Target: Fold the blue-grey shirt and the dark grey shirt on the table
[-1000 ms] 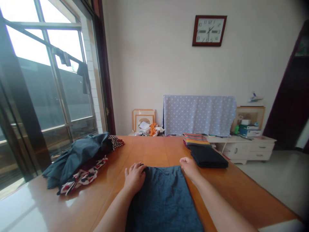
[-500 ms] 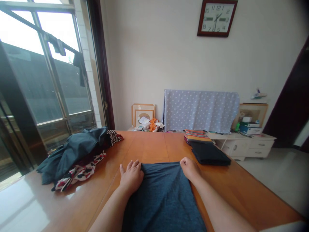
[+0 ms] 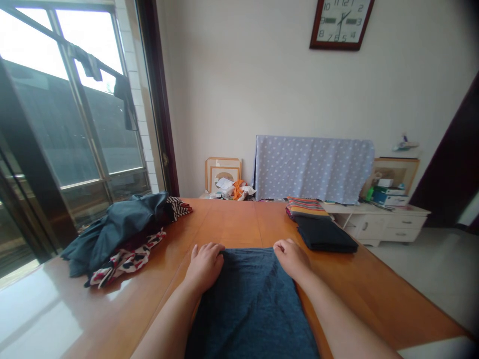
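Note:
A dark blue-grey garment (image 3: 252,299) lies flat on the wooden table (image 3: 232,227) right in front of me. My left hand (image 3: 205,264) rests on its far left corner, fingers curled over the cloth edge. At the far right corner, my right hand (image 3: 291,258) grips the edge with bent fingers. Both forearms lie along the garment's sides.
A heap of unfolded clothes (image 3: 119,234) lies at the table's left by the window. Folded clothes, a black piece (image 3: 324,234) and a striped one (image 3: 305,207), sit at the right. Behind stand a dotted cloth cover (image 3: 312,169), picture frames (image 3: 222,174) and a white cabinet (image 3: 385,224).
Both hands have drawn slightly closer together along the garment's far edge, and the cloth has bunched a little between them. The view tilted down a bit.

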Available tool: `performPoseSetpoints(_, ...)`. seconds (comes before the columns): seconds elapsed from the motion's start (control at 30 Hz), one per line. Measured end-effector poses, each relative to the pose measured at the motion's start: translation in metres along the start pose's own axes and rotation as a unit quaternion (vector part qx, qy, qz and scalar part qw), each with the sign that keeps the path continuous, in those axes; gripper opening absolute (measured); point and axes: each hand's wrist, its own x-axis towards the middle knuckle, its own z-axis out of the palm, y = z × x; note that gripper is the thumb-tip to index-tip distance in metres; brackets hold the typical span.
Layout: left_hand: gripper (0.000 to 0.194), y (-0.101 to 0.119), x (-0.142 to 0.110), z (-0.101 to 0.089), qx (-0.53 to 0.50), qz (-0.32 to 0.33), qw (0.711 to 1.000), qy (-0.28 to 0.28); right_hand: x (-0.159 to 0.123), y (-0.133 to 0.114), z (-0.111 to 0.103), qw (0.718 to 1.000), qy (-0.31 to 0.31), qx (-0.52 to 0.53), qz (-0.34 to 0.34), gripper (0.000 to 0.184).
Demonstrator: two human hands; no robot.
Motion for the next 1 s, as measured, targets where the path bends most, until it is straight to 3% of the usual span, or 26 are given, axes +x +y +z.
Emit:
performPoseSetpoints(0.1, 0.033, -0.003, -0.002, 0.004, 0.016, -0.025, 0.999, -0.037, 0.0, 0.002, 0.003, 0.998, -0.043, -0.039, 0.001, 0.024)
performPoseSetpoints(0.3, 0.035, -0.009, 0.003, -0.006, 0.008, -0.063, 0.998, 0.015, 0.003, 0.006, 0.002, 0.999, -0.021, -0.016, 0.025, 0.028)
performPoseSetpoints(0.4, 0.035, -0.008, 0.004, -0.011, -0.032, -0.041, 0.999, 0.009, 0.001, 0.001, 0.002, 1.0, -0.016, 0.016, -0.004, 0.029)
performPoseSetpoints(0.57, 0.04, -0.013, 0.0, -0.009, 0.009, -0.027, 0.997, -0.072, 0.0, 0.003, 0.003, 0.996, -0.081, -0.021, 0.002, 0.025)
performPoseSetpoints(0.67, 0.039, -0.019, 0.001, -0.007, 0.026, -0.038, 0.998, -0.052, 0.001, 0.005, 0.001, 0.996, -0.074, -0.037, 0.025, 0.026)
performPoseSetpoints(0.8, 0.033, -0.019, 0.003, -0.009, -0.004, 0.005, 1.0, -0.008, -0.002, -0.004, -0.001, 0.998, -0.066, 0.0, -0.017, 0.029)
performPoseSetpoints(0.9, 0.028, -0.014, 0.0, -0.012, -0.024, 0.048, 0.998, -0.044, -0.006, -0.011, 0.001, 0.993, -0.102, 0.004, -0.053, 0.029)
performPoseSetpoints(1.0, 0.022, -0.011, -0.003, -0.014, -0.005, 0.045, 0.995, -0.085, -0.006, -0.009, 0.001, 0.992, -0.114, -0.03, -0.035, 0.029)
